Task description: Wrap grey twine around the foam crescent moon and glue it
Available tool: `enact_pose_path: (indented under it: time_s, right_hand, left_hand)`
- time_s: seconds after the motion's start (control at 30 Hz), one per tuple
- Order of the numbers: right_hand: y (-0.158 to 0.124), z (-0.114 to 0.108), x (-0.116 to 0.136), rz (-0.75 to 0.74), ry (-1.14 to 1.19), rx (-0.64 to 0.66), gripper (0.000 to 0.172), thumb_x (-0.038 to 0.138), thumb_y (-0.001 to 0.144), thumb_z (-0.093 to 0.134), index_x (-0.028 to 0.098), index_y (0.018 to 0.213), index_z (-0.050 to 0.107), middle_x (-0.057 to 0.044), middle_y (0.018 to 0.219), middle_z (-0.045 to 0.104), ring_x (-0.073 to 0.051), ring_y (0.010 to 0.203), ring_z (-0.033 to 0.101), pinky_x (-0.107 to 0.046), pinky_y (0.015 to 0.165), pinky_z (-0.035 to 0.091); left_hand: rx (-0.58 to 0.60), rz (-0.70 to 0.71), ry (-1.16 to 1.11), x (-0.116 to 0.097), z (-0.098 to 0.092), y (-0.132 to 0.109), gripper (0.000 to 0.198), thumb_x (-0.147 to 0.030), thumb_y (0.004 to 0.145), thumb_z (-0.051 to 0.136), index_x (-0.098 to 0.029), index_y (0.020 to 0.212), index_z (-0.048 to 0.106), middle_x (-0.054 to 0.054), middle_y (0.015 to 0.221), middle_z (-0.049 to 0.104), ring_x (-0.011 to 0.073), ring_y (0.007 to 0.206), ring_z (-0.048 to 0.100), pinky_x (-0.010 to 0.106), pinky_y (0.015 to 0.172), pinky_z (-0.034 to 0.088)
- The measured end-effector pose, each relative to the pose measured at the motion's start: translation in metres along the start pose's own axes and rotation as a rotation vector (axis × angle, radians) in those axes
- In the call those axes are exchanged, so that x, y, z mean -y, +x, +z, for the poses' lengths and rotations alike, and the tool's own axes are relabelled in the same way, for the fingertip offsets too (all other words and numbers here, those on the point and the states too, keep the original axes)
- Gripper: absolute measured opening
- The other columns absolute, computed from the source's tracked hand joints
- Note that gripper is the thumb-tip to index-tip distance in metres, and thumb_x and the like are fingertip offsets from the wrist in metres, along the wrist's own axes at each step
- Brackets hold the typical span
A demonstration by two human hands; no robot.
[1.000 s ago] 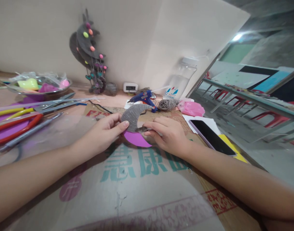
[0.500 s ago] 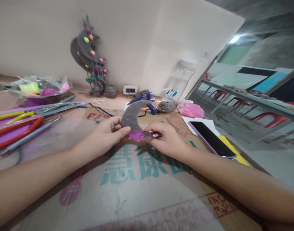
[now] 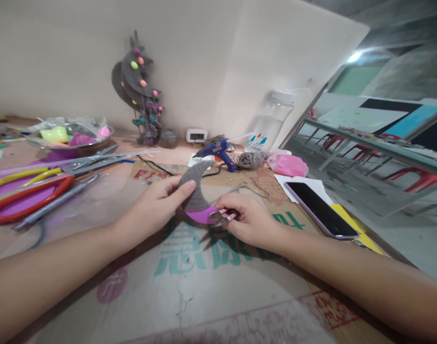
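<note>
A crescent moon shape (image 3: 196, 184), its upper part wrapped in grey yarn and its lower end bare purple, is held up over the cardboard. My left hand (image 3: 168, 197) pinches it on the left side, the thumb lying across the yarn. At the bare purple end, my right hand (image 3: 245, 217) is closed around a small metal tool (image 3: 223, 217) with pink on it; its exact kind is unclear. The tool's tip touches or overlaps the purple edge. A grey yarn strand (image 3: 254, 187) lies just behind my right hand.
Behind stand a blue glue gun (image 3: 220, 152), a grey yarn ball (image 3: 252, 160), a small clock (image 3: 196, 135) and a water bottle (image 3: 271, 122). Scissors (image 3: 35, 203) and a bowl (image 3: 71, 149) are left; a phone (image 3: 320, 210) lies right. A decorated moon hanging (image 3: 137, 91) is against the wall.
The crescent has tilted and lowered slightly, showing more of its purple end. My left thumb has moved further onto the yarn. The view has shifted a little.
</note>
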State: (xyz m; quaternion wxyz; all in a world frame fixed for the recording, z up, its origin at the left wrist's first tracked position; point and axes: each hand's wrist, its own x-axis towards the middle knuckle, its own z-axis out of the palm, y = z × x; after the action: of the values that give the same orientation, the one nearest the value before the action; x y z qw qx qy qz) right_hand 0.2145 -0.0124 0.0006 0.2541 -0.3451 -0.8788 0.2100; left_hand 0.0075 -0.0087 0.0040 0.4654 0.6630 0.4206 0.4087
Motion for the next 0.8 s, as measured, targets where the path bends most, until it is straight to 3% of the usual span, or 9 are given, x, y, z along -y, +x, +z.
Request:
enact_pose_path:
  time_s: [0.13,0.2,0.37,0.6,0.8]
  right_hand:
    - [-0.0002,-0.0011,-0.0017,-0.007,-0.011,-0.019,0.009,0.013,0.077,0.053,0.015,0.074,0.061,0.001,0.063,0.056,-0.008,0.058,0.048,-0.018,0.055,0.035]
    - [-0.0003,-0.0013,-0.0017,-0.008,-0.027,-0.051,0.008,0.014,0.077,0.054,0.015,0.073,0.06,0.002,0.062,0.055,-0.008,0.058,0.048,-0.018,0.056,0.035]
    - [0.0008,-0.0023,-0.0005,0.037,-0.045,-0.078,0.007,0.012,0.076,0.055,0.016,0.073,0.061,0.003,0.061,0.055,-0.008,0.057,0.048,-0.018,0.055,0.034]
    - [0.001,-0.0031,-0.0022,0.011,-0.06,-0.097,0.009,0.009,0.074,0.054,0.016,0.071,0.06,0.002,0.062,0.055,-0.008,0.057,0.047,-0.018,0.055,0.034]
    - [-0.0007,-0.0039,-0.0043,-0.027,-0.087,-0.077,0.009,0.011,0.075,0.053,0.016,0.073,0.06,0.002,0.062,0.056,-0.009,0.058,0.049,-0.019,0.057,0.035]
  left_hand:
    - [-0.11,-0.054,-0.087,-0.0031,0.0001,-0.001,0.039,-0.045,0.088,0.042,-0.017,0.074,0.064,0.003,0.077,0.069,0.0187,0.074,0.06,0.026,0.064,0.047]
    - [-0.087,0.0,-0.084,-0.0019,-0.0007,0.0005,0.039,-0.045,0.088,0.04,-0.017,0.076,0.065,0.003,0.079,0.069,0.0181,0.075,0.061,0.026,0.067,0.047]
    - [-0.069,-0.018,0.047,0.0017,-0.0027,0.0038,0.029,-0.042,0.073,0.064,-0.016,0.085,0.063,0.002,0.077,0.066,0.0158,0.069,0.058,0.023,0.061,0.044]
    - [-0.146,-0.059,-0.086,-0.0062,-0.0022,0.0017,0.037,-0.041,0.087,0.042,-0.017,0.068,0.063,0.002,0.068,0.065,0.0155,0.064,0.057,0.024,0.061,0.045]
    - [-0.1,0.007,0.077,0.0015,-0.0027,0.0033,0.027,-0.043,0.074,0.063,-0.017,0.077,0.06,0.0,0.071,0.062,0.0143,0.065,0.055,0.022,0.059,0.042]
